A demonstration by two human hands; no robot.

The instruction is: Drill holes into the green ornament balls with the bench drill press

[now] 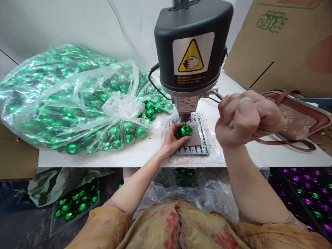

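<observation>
Under the black drill press [193, 45], my left hand [174, 140] grips a shiny green faceted ball [186, 130] between thumb and fingers. The ball rests on a brown pad [195, 138] over the slotted metal base [205, 141]. The drill bit [185, 123] comes down onto the top of the ball; how deep it reaches I cannot tell. My right hand [246, 119] is raised at the right of the machine, its fingers wrapped round the end of the feed lever [217, 94].
A large clear bag [77, 100] of green balls fills the left of the white table [103, 160]. At the right lie a brown-strapped purse [298, 116] and a cardboard box [280, 52]. Below the table stand a bin [75, 204] of green balls and purple and green balls [308, 193].
</observation>
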